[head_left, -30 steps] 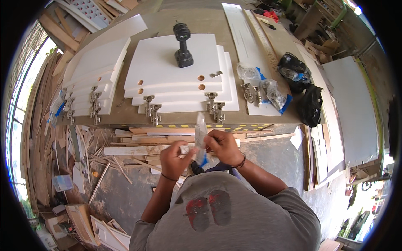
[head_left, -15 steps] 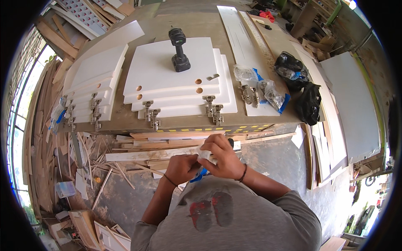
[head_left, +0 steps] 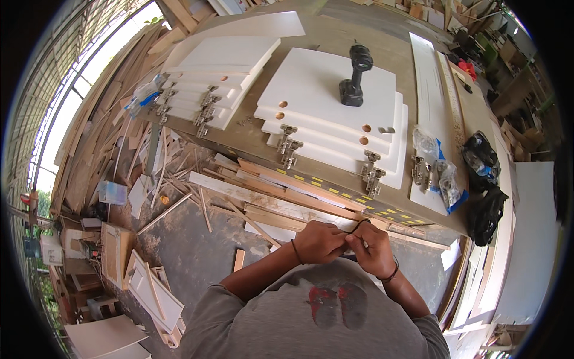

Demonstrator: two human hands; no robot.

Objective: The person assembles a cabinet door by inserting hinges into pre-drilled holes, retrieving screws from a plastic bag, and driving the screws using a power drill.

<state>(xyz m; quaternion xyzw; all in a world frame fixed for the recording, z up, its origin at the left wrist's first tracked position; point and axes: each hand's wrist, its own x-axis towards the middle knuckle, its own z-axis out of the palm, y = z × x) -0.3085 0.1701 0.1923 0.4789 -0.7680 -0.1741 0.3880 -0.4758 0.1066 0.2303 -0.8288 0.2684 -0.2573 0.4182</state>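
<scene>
Both hands meet close to the person's chest, below the near edge of the surface (head_left: 335, 36): the left hand (head_left: 320, 242) and the right hand (head_left: 375, 248) press together, fingers curled tight around a thin dark loop (head_left: 359, 224) (a band or cord, too small to tell which) that arches up just above the knuckles where the two hands touch. Whatever else the fingers enclose is hidden. Beyond the fingers, well apart, a stack of white panels (head_left: 335, 107) lies on the surface, with metal hinges (head_left: 288, 145) at its near edge and a black cordless drill (head_left: 354, 84) standing upright on top. To the right of the fingers and farther off, clear bags of hardware (head_left: 439, 173) rest on a long white board. Left of the fingers, wood offcuts (head_left: 179, 179) litter the floor.
</scene>
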